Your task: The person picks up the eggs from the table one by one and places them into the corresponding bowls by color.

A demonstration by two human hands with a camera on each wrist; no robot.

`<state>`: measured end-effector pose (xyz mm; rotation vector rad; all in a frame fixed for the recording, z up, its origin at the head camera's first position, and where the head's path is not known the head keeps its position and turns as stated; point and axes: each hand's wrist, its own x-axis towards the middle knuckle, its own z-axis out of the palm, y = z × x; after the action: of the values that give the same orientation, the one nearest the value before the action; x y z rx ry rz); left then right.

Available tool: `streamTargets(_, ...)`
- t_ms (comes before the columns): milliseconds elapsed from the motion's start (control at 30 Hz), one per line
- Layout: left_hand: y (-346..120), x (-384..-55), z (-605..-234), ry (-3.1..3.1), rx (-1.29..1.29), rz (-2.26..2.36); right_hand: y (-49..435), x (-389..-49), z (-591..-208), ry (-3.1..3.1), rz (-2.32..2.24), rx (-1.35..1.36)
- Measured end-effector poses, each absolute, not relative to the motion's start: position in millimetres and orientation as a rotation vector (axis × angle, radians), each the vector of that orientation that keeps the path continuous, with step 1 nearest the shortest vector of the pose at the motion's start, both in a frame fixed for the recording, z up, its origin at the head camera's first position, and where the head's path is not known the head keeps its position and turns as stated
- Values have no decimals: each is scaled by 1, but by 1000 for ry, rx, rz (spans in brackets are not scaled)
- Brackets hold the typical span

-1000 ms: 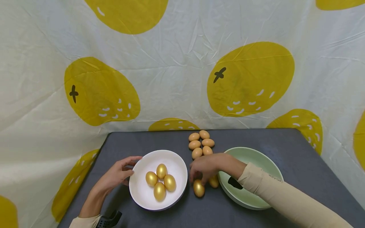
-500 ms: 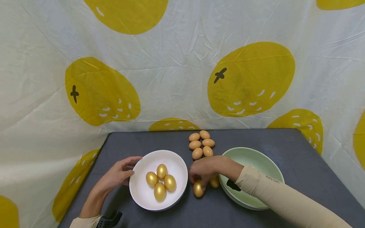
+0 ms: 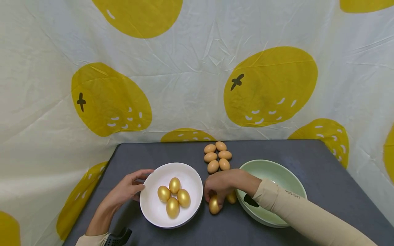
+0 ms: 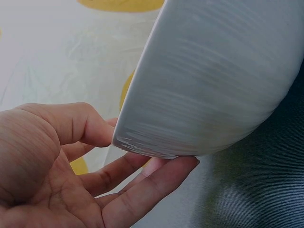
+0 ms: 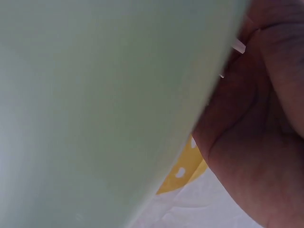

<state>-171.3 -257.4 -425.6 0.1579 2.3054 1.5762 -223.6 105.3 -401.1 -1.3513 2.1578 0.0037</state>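
My right hand (image 3: 220, 185) reaches down between two bowls in the head view and holds a golden egg (image 3: 214, 205) in its fingers, low at the dark tabletop. Another golden egg (image 3: 231, 197) lies just right of it, partly behind the hand. With relaxed fingers, my left hand (image 3: 124, 188) touches the left side of a white bowl (image 3: 147, 212); the left wrist view shows thumb and fingertips against the bowl's rim and outer wall. Several golden eggs (image 3: 173, 207) lie inside that bowl. In the right wrist view, a green bowl (image 5: 95, 114) hides the held egg.
Several brown eggs (image 3: 210, 157) lie in two columns behind my right hand. The green bowl stands at right under my forearm, which covers part of its inside. Dark cloth (image 3: 138, 153) covers the table, and a patterned curtain (image 3: 191, 95) hangs at its back edge.
My right hand's fingers have settled lower round the golden egg, which has shifted very slightly. The left hand and the white bowl have stayed in place.
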Motion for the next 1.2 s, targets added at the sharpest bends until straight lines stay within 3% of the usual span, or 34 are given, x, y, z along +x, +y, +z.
streamTargets(1200, -255, -169, -423, 2316, 169, 1571, 131, -237, -374, 2065, -312, -1502)
